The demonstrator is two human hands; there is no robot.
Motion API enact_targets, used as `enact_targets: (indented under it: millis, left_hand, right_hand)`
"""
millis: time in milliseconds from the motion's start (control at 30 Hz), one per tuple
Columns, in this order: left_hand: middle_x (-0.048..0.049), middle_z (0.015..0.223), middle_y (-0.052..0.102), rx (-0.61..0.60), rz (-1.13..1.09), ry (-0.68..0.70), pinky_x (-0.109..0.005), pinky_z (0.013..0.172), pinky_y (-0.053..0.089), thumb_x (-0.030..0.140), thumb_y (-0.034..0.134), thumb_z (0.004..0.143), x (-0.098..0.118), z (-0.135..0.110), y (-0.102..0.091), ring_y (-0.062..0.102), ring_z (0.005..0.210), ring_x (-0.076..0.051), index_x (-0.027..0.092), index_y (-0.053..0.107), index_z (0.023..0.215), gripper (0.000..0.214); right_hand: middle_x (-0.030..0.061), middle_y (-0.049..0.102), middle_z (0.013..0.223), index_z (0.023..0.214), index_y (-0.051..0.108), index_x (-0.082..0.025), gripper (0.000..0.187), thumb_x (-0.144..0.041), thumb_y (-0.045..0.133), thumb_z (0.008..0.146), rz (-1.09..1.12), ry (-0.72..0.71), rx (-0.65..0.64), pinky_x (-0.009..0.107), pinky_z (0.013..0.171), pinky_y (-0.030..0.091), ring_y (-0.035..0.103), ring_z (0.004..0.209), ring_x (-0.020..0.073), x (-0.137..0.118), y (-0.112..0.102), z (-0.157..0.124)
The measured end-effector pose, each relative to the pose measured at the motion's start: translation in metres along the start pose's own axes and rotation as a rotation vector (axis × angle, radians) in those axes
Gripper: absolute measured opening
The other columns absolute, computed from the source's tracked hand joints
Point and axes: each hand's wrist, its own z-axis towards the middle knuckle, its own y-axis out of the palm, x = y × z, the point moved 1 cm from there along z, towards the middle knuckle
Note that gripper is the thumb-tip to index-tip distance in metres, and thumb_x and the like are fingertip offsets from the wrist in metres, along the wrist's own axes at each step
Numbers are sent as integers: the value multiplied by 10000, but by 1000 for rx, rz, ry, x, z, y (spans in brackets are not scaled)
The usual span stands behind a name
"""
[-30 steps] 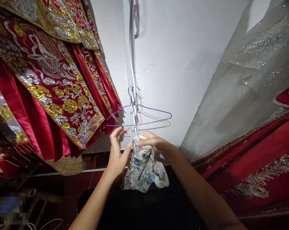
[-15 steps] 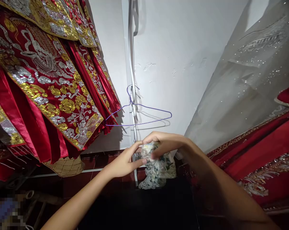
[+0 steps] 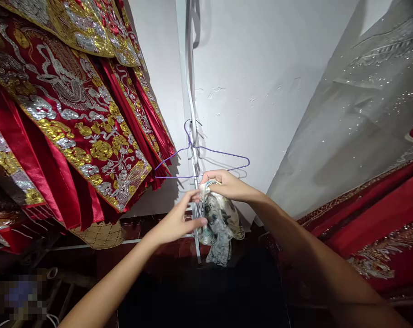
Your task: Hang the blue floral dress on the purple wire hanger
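My right hand point(image 3: 229, 184) is closed around the top of a bunched, floral-patterned cloth point(image 3: 216, 214), pale with grey-green markings. The cloth hangs crumpled below the fingers, and its exact kind cannot be made out. Just left of it is my left hand point(image 3: 174, 222), its thumb and fingers apart and curved toward the cloth's edge. Beyond both hands, a thin purple wire hanger point(image 3: 223, 151) hangs from a pale metal upright point(image 3: 189, 77), with no garment on it. The right fingertips overlap the hanger's lower bar in view.
Red garments point(image 3: 73, 100) with gold and silver embroidery hang at the left. On the right are a sheer sparkling fabric point(image 3: 350, 100) and a red beaded garment point(image 3: 380, 232). A white wall point(image 3: 254, 68) stands behind. A black surface point(image 3: 206, 296) lies below the hands.
My right hand has risen with the cloth, which now hangs longer and narrower. My left hand has come away from the cloth, its fingers more spread. The view has shifted slightly.
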Motion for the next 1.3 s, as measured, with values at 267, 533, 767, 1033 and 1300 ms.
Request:
enact_targets:
  millis: [267, 533, 767, 1033, 1300]
  left_hand:
    - [-66, 1158, 658, -48, 93, -140, -371, 989, 446, 273, 499, 926, -42, -34, 22, 594, 1065, -240, 212, 536, 1305, 385]
    - [-11, 670, 593, -4, 582, -180, -284, 695, 437, 412, 434, 973, -45, -53, -72, 566, 664, -197, 216, 606, 780, 324]
    - [-165, 1338, 607, 214, 774, -51, -485, 1088, 402, 194, 403, 912, -73, -20, -108, 548, 1264, -312, 171, 614, 1185, 346]
    - [-111, 1423, 547, 397, 728, 268, -455, 1103, 406, 258, 411, 979, -10, 34, -102, 498, 1328, -256, 209, 573, 1098, 207]
    - [-62, 985, 706, 433, 614, 168, -339, 838, 500, 293, 452, 976, -11, 64, -108, 659, 902, -212, 189, 637, 1092, 242]
  right_hand:
    - [56, 705, 958, 1070, 697, -170, 313, -270, 523, 830, 63, -1, 576, 299, 746, 477, 628, 829, 189, 56, -22, 8]
    - [59, 719, 1117, 1102, 706, -202, 350, -195, 479, 835, -213, 99, 319, 358, 881, 474, 648, 995, 237, 124, -5, 1]
    - [4, 742, 900, 913, 726, -217, 267, -179, 483, 808, -383, 75, 230, 295, 749, 451, 652, 821, 215, 85, -33, -19]
    - [-6, 741, 984, 957, 721, -250, 289, -198, 461, 841, -340, 87, 87, 323, 810, 474, 665, 905, 232, 64, -21, -26]
    - [30, 708, 1162, 1169, 708, -258, 433, -187, 462, 820, -261, 26, 178, 339, 878, 510, 654, 1043, 238, 55, -25, -37]
